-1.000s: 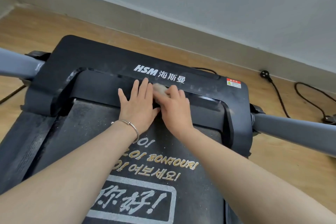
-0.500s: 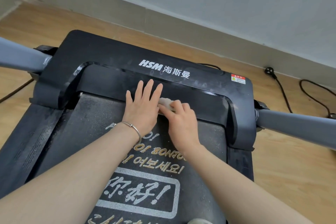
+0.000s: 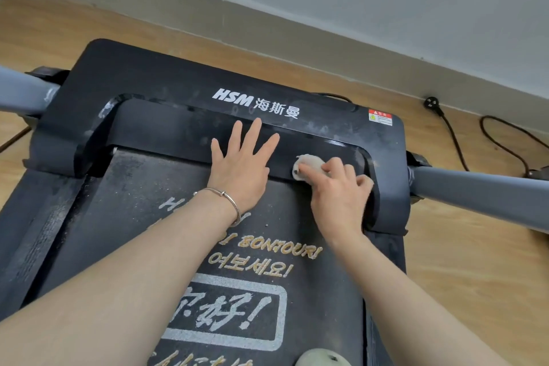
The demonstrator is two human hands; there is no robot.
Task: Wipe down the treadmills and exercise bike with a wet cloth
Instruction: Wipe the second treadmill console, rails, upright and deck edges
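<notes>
Right hand point(image 3: 338, 190) pinches wet cloth point(image 3: 307, 168) on treadmill point(image 3: 166, 83) front cover. Left hand point(image 3: 240, 163) spread flat beside it. Small cloth may slip out; dust could stay in corner.

Most of cloth point(image 3: 307, 168) hidden under fingers of right hand point(image 3: 338, 196). Belt point(image 3: 133, 202) lettering partly covered by forearms point(image 3: 148, 261). Warning label point(image 3: 380, 117) print too small to read. Pale object point(image 3: 322, 359) cut by bottom edge, unidentifiable. Left rail point(image 3: 20, 92), right rail point(image 3: 475, 190), cable point(image 3: 505, 140) run out of frame.

Right hand point(image 3: 338, 196) presses cloth point(image 3: 309, 165) on treadmill point(image 3: 148, 83); left hand point(image 3: 240, 166) flat
</notes>
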